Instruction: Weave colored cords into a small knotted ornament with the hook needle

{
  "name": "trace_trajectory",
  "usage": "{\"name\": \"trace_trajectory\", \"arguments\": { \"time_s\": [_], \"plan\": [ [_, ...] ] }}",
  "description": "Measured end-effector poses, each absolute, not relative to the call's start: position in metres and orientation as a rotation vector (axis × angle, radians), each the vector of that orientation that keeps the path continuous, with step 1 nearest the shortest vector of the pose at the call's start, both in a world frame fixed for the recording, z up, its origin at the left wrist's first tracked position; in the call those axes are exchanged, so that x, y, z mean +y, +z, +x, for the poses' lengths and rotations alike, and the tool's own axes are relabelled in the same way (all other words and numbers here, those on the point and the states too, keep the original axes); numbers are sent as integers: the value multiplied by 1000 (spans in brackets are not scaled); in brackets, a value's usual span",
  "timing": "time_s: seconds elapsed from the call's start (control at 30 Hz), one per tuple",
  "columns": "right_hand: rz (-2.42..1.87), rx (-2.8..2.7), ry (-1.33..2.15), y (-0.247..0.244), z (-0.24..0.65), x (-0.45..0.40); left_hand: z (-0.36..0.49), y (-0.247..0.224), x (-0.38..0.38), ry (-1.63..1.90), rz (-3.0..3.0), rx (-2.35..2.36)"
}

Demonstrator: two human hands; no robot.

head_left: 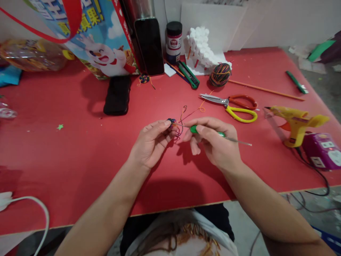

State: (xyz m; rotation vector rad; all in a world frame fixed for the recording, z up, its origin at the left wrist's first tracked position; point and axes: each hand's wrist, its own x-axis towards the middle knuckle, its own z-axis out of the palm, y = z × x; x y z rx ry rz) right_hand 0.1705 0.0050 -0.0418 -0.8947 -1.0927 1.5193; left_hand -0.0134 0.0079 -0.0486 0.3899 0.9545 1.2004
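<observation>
My left hand pinches a small, dark multicoloured piece of crochet between thumb and fingers. In my right hand is a crochet hook with a green grip; its thin metal tip points left and meets the piece. Loose multicoloured yarn hangs in loops between the hands. From there a strand runs up and right toward the yarn ball. The stitches at the hook's tip are too small to make out.
Scissors with red and yellow handles lie beyond my right hand. A yellow glue gun stands at the right by a purple box. Behind are a green utility knife, an upright phone, a black case and a printed bag.
</observation>
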Motion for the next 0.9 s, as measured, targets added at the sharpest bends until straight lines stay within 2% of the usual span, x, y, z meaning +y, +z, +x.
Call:
{"name": "trace_trajectory", "arguments": {
  "time_s": [0.17,0.5,0.9],
  "plan": [
    [-874,-926,1661,-42,175,15,-14,-50,7,1195,409,969],
    [-918,-1175,1424,-46,174,2,-11,-48,9,1229,413,1034],
    [-961,-1224,1367,-45,173,2,-10,-46,7,1230,506,1049]
  ]
}}
